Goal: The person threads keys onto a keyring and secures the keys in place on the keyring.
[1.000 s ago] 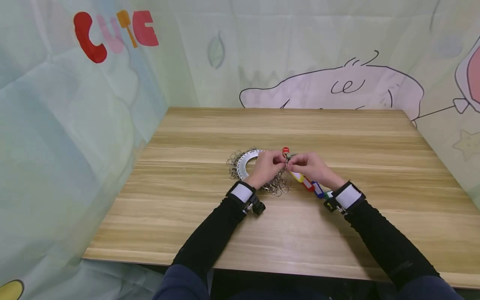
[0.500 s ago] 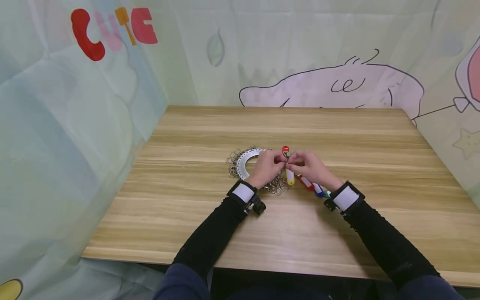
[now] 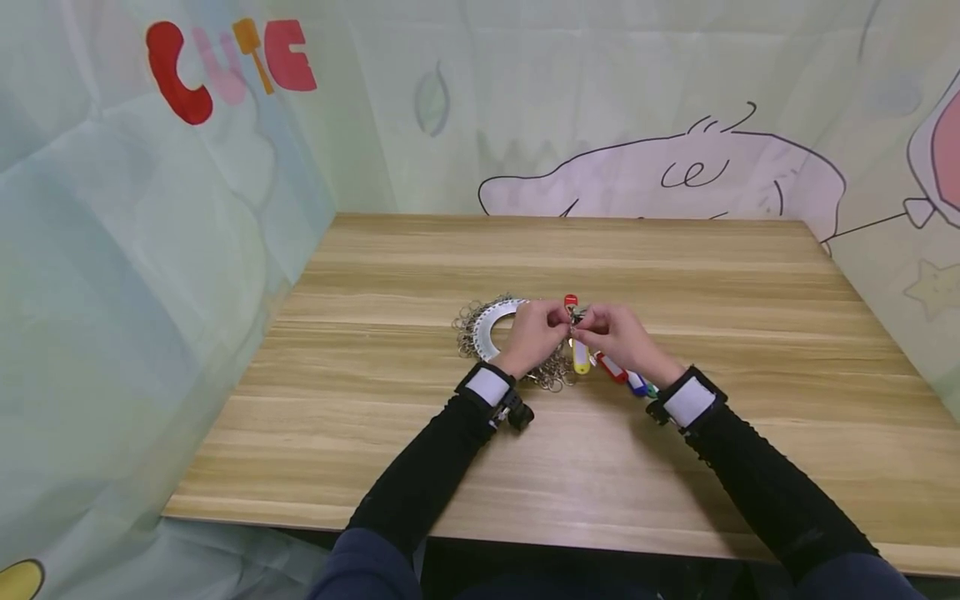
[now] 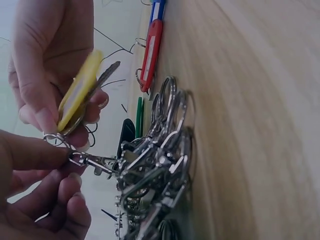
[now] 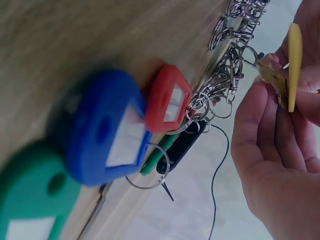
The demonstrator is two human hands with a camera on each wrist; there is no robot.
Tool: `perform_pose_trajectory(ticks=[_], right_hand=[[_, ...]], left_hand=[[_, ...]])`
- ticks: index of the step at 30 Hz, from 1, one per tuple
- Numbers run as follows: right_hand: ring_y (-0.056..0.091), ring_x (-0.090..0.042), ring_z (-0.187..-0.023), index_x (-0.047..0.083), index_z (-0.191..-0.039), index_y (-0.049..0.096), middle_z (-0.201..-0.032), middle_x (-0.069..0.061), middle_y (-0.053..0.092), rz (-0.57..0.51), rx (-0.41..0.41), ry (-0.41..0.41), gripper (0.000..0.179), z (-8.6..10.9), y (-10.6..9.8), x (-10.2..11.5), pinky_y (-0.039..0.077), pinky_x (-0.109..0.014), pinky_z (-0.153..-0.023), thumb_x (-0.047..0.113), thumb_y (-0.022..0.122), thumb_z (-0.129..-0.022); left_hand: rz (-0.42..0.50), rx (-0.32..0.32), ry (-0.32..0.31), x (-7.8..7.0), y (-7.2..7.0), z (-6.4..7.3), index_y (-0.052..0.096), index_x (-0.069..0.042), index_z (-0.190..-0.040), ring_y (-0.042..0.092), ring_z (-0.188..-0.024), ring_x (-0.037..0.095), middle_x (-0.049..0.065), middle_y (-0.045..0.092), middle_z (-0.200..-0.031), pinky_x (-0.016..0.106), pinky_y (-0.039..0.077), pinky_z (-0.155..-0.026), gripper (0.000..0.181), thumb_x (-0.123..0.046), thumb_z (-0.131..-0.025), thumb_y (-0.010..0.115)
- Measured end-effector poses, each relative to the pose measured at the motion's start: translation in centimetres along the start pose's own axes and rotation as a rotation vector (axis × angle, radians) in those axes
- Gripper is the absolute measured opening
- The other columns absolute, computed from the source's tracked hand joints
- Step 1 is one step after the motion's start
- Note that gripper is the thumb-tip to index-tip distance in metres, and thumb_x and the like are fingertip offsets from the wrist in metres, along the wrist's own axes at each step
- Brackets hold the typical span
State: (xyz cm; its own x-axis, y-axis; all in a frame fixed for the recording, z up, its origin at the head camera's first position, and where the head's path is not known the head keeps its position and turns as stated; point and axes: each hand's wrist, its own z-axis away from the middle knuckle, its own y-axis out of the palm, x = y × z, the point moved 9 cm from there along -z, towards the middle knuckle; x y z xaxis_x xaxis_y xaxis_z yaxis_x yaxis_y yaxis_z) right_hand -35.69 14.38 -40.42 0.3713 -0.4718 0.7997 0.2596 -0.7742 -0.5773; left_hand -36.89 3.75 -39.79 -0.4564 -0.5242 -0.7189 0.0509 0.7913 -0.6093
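My left hand [image 3: 532, 337] pinches a small split ring [image 4: 76, 158] at the end of a metal snap hook [image 4: 101, 165]. That hook belongs to a bunch hanging round a white ring-shaped holder [image 3: 486, 329], partly hidden by the left hand. Close beside it, my right hand [image 3: 618, 340] holds a yellow key tag [image 4: 80, 92] together with a key [image 4: 102, 79] at their ring end. The fingertips of both hands nearly meet, and a ring [image 4: 56, 139] of the yellow tag lies right at the pinched split ring.
A red key tag [image 3: 612, 367], a blue one [image 3: 637, 382] and a green one [image 5: 37, 192] lie in a row by the right wrist. Another red tag [image 3: 571, 300] shows beyond the fingertips. Under everything is a wood-grain table [image 3: 375, 400], with printed cloth [image 3: 600, 108] behind.
The yellow tag has swung from slanting toward the right to pointing at the table's front edge. Both hands stay in almost the same place, fingertips shifting slightly.
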Motion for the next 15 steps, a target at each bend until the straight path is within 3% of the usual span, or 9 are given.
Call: perform_pose_trajectory(ticks=[4,9,15], right_hand=[[0.063,-0.006,-0.072,-0.003,-0.086,0.062,-0.09,-0.021,0.071,-0.052,-0.014,0.02,0.008,0.0,-0.1,-0.4,0.05,-0.017,-0.062,0.004,0.065,-0.089],[0.065,-0.003,-0.077,-0.004,-0.087,0.064,-0.092,-0.021,0.071,-0.089,-0.038,0.045,0.01,0.0,-0.3,-0.9,0.052,-0.016,-0.07,0.005,0.067,-0.088],[0.065,-0.003,-0.076,-0.004,-0.088,0.066,-0.092,-0.021,0.072,-0.137,-0.035,0.074,0.013,-0.1,-0.3,-1.1,0.052,-0.018,-0.068,0.009,0.07,-0.087]], left_hand=[[0.02,0.021,-0.021,0.2,0.0,0.0,0.068,-0.002,-0.082,0.062,-0.068,0.016,0.011,0.071,-0.077,0.016,0.046,-0.063,0.005,0.001,-0.081,0.065],[0.019,0.05,-0.027,0.2,0.1,0.2,0.066,-0.003,-0.08,0.059,-0.069,0.012,0.009,0.07,-0.078,0.016,0.044,-0.064,0.004,-0.001,-0.083,0.066],[0.005,0.026,-0.036,0.3,-0.3,0.1,0.067,-0.003,-0.078,0.058,-0.069,0.012,0.009,0.071,-0.077,0.016,0.043,-0.065,0.005,-0.001,-0.082,0.067]])
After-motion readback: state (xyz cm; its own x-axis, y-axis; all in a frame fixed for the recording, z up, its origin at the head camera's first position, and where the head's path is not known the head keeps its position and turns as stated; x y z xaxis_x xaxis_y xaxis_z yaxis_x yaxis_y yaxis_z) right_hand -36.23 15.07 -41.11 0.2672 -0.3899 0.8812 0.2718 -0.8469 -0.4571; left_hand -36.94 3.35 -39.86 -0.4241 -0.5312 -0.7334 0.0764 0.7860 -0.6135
